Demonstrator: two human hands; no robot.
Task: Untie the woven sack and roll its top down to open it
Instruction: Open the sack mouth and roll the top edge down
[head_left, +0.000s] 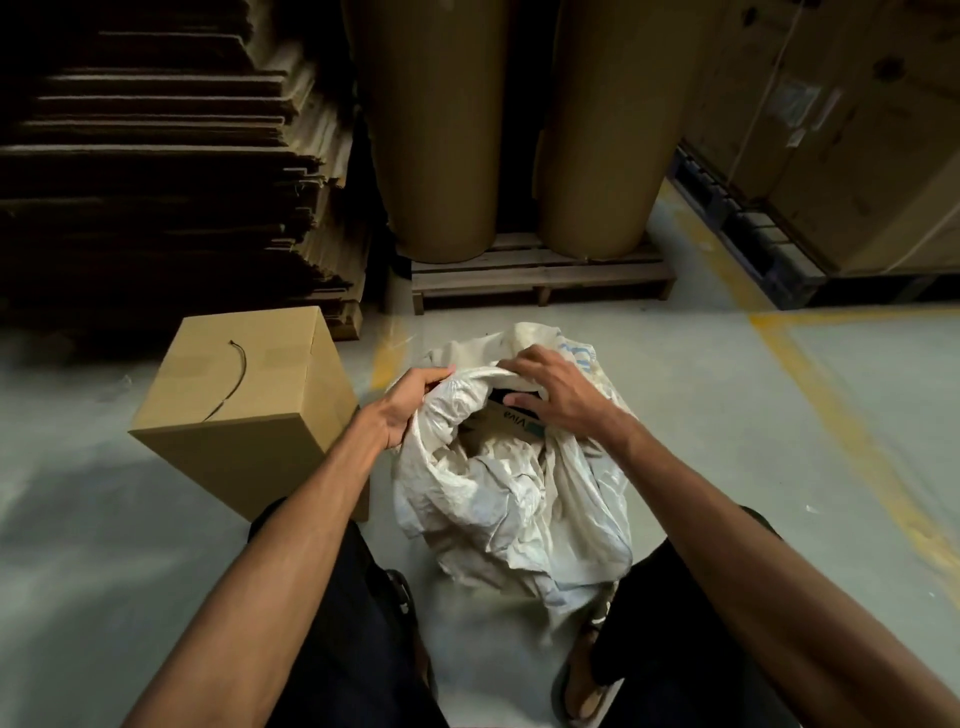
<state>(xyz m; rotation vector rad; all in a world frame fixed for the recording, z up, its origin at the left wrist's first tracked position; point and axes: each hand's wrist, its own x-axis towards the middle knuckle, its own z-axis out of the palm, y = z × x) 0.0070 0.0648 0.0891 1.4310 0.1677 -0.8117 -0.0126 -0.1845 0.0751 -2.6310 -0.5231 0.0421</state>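
In the head view, the woven sack (498, 488) is seen standing on the grey floor (727, 415) between the person's knees, just right of a closed cardboard box (244, 400). No tie is seen around the sack's neck, and a dark cord (234, 379) lies on top of the box; it may be the removed tie, though this cannot be confirmed. The untying is therefore judged to be done. The mouth is already parted, and crumpled liner and a printed carton (514, 418) can be seen inside. The rim is bunched and slumped rather than turned over in an even cuff, so the rolling down is judged to be begun at most, with most of it left to do.

The left hand (410, 402) is placed at the left edge of the mouth, its fingers closed on a fold of the rim fabric, which is pinched between thumb and fingers. The right hand (550, 395) is laid over the far-right part of the rim, fingers curled over the fabric and thumb reaching into the opening; whether cloth is truly gripped under it cannot be told. The mouth lies between the two hands, with the sack's body below and nearer than both.

Far behind, two large paper rolls (441, 130) stand on a wooden pallet (540, 280), with stacked flat cardboard (156, 182) at the left.
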